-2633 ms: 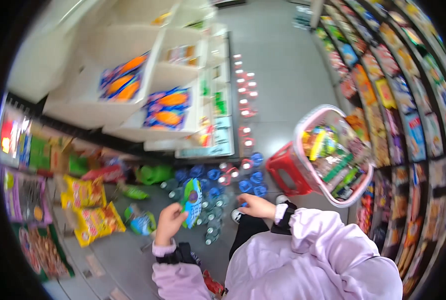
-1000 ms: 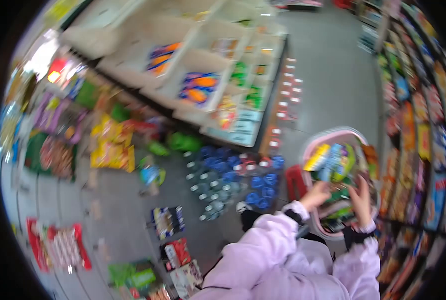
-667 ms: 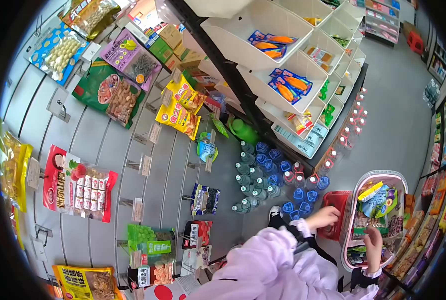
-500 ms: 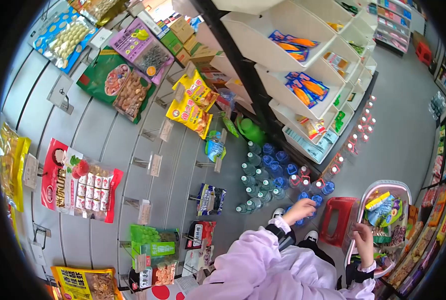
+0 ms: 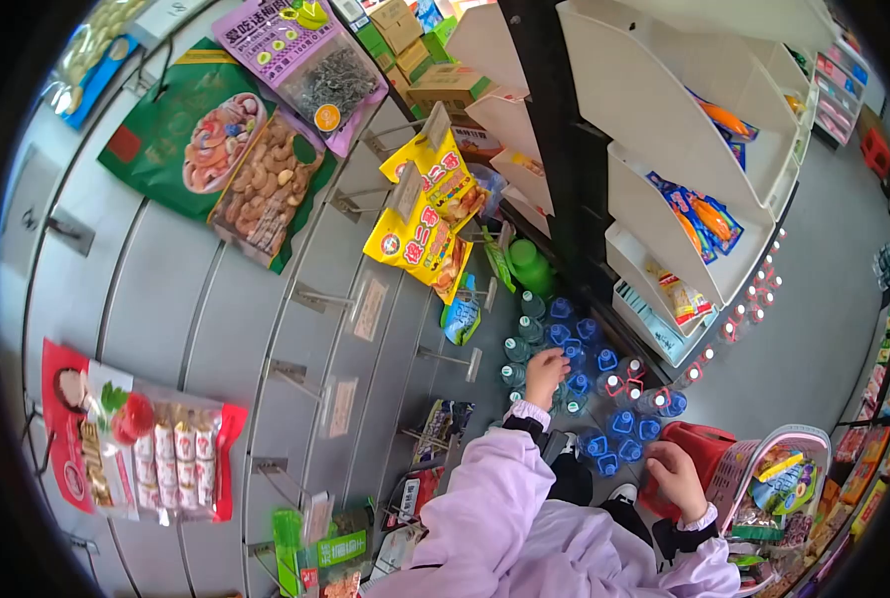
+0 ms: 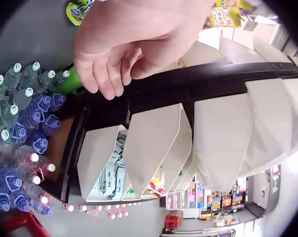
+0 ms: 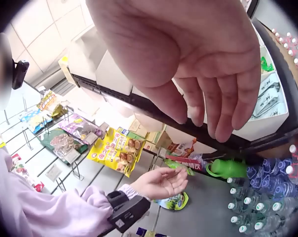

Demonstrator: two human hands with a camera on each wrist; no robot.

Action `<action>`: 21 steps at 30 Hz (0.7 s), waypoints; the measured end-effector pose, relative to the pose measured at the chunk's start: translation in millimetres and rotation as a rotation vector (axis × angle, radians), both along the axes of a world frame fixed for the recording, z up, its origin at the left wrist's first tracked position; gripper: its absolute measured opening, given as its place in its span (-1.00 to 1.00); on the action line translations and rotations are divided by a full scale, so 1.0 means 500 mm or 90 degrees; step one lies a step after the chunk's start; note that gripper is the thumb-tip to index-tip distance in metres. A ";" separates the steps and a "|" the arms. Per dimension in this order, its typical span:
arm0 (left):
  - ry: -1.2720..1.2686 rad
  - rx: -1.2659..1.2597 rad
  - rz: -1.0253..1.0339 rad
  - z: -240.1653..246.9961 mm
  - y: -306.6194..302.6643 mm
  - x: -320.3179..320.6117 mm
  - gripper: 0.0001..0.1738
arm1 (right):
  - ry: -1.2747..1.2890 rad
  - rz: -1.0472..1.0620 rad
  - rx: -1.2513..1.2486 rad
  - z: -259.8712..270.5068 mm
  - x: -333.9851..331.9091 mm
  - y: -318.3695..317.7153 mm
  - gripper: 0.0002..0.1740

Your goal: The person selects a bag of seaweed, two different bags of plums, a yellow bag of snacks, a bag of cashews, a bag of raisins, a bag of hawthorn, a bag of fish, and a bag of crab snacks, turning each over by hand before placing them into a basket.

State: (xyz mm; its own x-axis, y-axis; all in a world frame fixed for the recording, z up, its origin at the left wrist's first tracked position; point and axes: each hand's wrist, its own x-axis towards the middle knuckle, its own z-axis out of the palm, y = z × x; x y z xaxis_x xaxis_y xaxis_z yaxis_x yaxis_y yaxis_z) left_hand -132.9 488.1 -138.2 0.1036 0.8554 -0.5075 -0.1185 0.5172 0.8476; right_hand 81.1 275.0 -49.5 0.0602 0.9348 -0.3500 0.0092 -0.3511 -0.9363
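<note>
A person's left hand (image 5: pixel 547 377), empty and loosely open, is near a hanging blue packet (image 5: pixel 462 317); the right hand (image 5: pixel 676 480), also empty and relaxed, is near the basket (image 5: pixel 748 474). Apparently reaching; gripping that packet calls for closing fingers round its edge.

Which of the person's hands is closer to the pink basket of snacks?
The right. The right hand is beside the basket, apart from it; the left hand is farther off, over by the bottles.
</note>
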 end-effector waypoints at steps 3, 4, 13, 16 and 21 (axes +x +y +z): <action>-0.006 0.004 0.047 -0.014 0.054 -0.006 -0.70 | -0.009 0.007 -0.012 -0.012 -0.026 0.047 -0.74; -0.002 0.018 0.062 -0.021 0.070 -0.007 -0.69 | -0.023 0.008 -0.005 -0.016 -0.033 0.059 -0.74; 0.158 0.068 0.299 -0.166 0.227 -0.004 -0.38 | -0.018 0.013 -0.054 -0.056 -0.050 0.098 -0.77; 0.355 0.124 0.300 -0.181 0.291 0.002 -0.26 | -0.008 -0.006 -0.086 -0.074 -0.049 0.090 -0.77; 0.484 0.208 0.354 -0.158 0.356 0.005 -0.26 | -0.010 -0.013 -0.132 -0.110 -0.049 0.065 -0.77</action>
State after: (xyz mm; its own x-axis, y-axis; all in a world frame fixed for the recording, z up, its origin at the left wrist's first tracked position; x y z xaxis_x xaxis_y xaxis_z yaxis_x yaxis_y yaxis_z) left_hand -130.5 665.9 -217.1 -0.6095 0.7928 -0.0043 0.3594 0.2811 0.8899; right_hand 56.6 307.6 -104.6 0.0849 0.8415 -0.5335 0.0138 -0.5364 -0.8439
